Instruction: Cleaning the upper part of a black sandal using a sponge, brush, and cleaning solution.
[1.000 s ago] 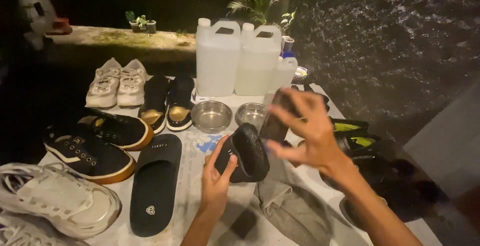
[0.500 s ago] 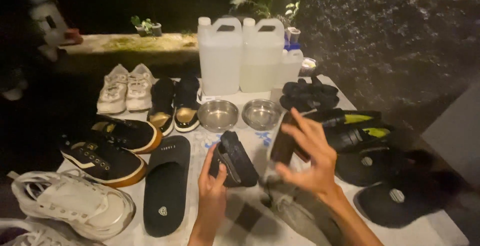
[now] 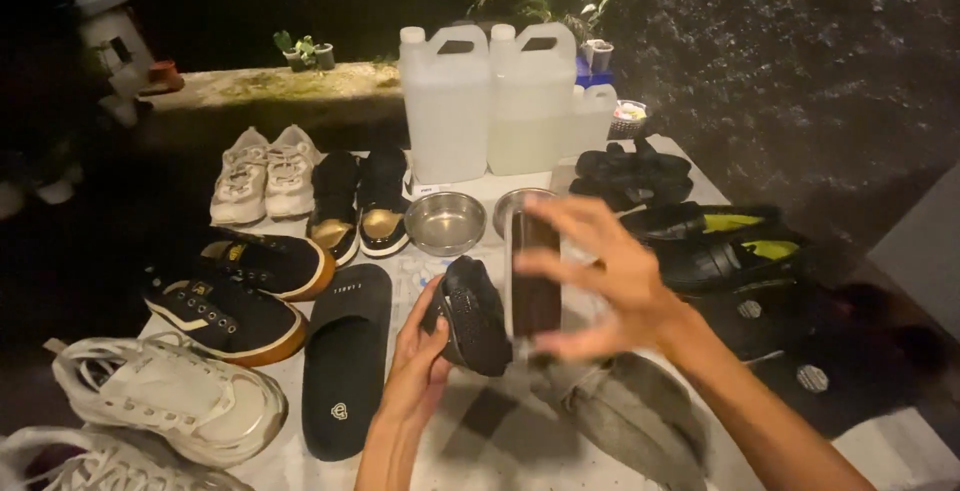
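Left hand (image 3: 420, 366) low in the middle of the view, fingers curled and closed around a black shoe (image 3: 472, 316), gripping it from the left side and from below. Shoe held up just above the table (image 3: 470, 451), turned so that its dotted black surface faces the camera. Right hand (image 3: 610, 286) just beside it on the right, blurred, fingers spread and bent around a dark flat sole (image 3: 535, 276) that stands nearly upright; thumb underneath, the other fingers over the top and the right edge. Sole touching or almost touching the right side of the shoe; cannot tell which.

On the table, left of the left hand, a single black slide sandal (image 3: 345, 356) lying lengthwise. Further left, two black sneakers with tan soles (image 3: 235, 291), and near the bottom left corner white sneakers (image 3: 160, 401). Behind the hands, two small metal bowls (image 3: 445, 221) side by side, the right one partly hidden by the sole. Behind the bowls, two large white plastic jugs (image 3: 490, 101) standing upright and touching each other. Left of the bowls, a black pair with golden insoles (image 3: 360, 201), and beside that a pale beige pair (image 3: 265, 171). To the right, black sandals (image 3: 630, 173) and black shoes with yellow-green insides (image 3: 730, 241). Under the right forearm, a grey cloth (image 3: 630, 416) lying on the table.
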